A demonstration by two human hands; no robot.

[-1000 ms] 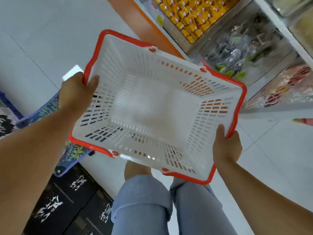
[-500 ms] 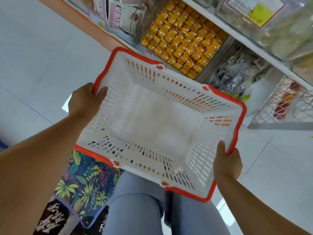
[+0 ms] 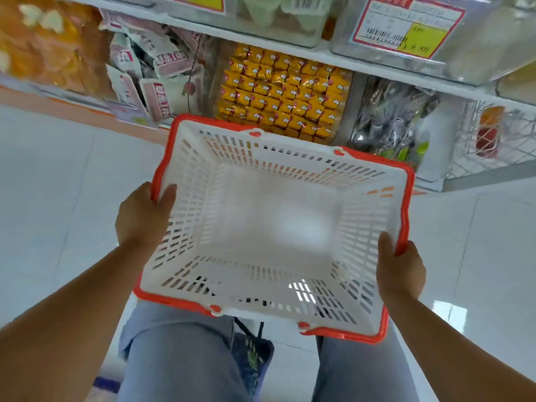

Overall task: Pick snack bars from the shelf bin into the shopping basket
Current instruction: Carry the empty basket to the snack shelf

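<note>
A white slotted plastic shopping basket with an orange-red rim [image 3: 406, 195] fills the centre of the frame, with nothing inside it. The left hand [image 3: 142, 219] grasps its left rim, the right hand [image 3: 401, 271] its right rim. Yellow-wrapped snack bars [image 3: 284, 94] fill a shelf bin at upper centre, just beyond the basket's far edge.

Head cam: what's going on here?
A person holds an empty shopping basket by its red rim, with the left hand gripping the left side and the right hand gripping the right. It is held just in front of the stacked yellow snack bars. No bar is in the basket yet.
</note>
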